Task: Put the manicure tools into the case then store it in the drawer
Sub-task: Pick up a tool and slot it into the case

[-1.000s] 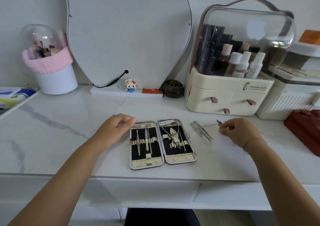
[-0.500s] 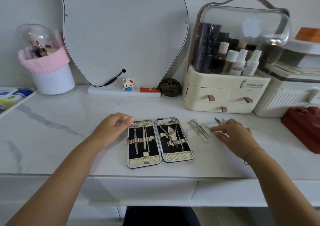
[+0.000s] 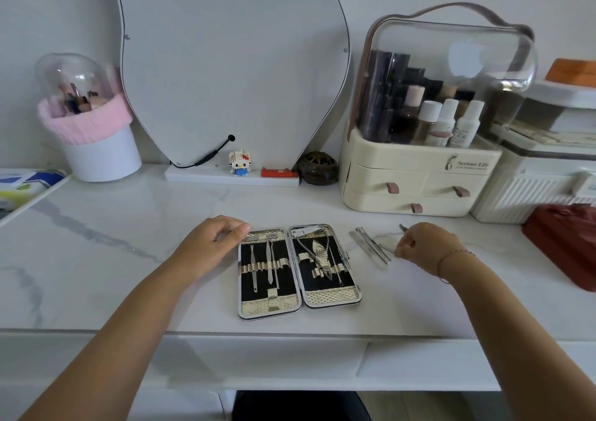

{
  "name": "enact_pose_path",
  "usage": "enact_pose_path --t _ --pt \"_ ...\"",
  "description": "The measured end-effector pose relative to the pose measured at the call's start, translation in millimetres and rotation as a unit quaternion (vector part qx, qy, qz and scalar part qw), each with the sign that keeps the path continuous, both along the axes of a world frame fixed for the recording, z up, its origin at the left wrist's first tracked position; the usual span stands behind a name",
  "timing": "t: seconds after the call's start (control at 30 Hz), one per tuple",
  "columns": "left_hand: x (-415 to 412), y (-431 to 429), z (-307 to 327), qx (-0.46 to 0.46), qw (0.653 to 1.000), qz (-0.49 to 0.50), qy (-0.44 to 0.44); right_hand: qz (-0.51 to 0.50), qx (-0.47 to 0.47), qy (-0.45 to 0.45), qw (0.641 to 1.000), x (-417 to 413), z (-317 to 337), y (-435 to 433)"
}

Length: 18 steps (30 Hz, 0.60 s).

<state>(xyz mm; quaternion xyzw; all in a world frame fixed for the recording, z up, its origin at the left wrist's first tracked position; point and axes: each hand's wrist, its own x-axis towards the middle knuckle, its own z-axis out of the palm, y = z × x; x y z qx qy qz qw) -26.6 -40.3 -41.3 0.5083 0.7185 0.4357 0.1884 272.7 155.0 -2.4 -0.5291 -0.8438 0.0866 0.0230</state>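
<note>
The manicure case [image 3: 298, 301] lies open flat on the white marble tabletop [image 3: 113, 259], with several metal tools strapped into both black-lined halves. My left hand [image 3: 211, 243] rests with curled fingers on the case's top left corner. Loose metal tools [image 3: 371, 246] lie just right of the case. My right hand [image 3: 425, 246] pinches a thin metal tool [image 3: 387, 248] beside them, its tip pointing toward the case. Another small tool tip [image 3: 403, 227] shows above that hand. The cream organiser [image 3: 416, 178] behind has three drawers with pink tabs.
A curved mirror [image 3: 225, 65] stands at the back with a small figurine [image 3: 239, 162] on its base. A pink-topped brush holder [image 3: 93, 130] is back left, a white ribbed box [image 3: 532, 194] and a dark red pouch [image 3: 567, 243] at right. Desk drawers [image 3: 419, 365] sit under the front edge.
My right hand has closed on a thin tool next to the loose ones and drawn slightly back. My left hand stays on the case corner.
</note>
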Motion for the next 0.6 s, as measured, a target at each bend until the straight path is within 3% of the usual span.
enact_pose_path --t 0.27,0.43,0.6 --pt "0 0 0 -0.007 1.000 0.002 0.006 0.004 0.031 -0.040 0.999 -3 -4 -5" --pt "-1 1 -1 -0.008 1.000 0.003 0.004 -0.004 0.072 -0.006 0.997 3 -8 -22" --pt "-2 1 0 0.002 1.000 -0.007 0.010 0.012 0.031 0.010 0.999 20 -8 -43"
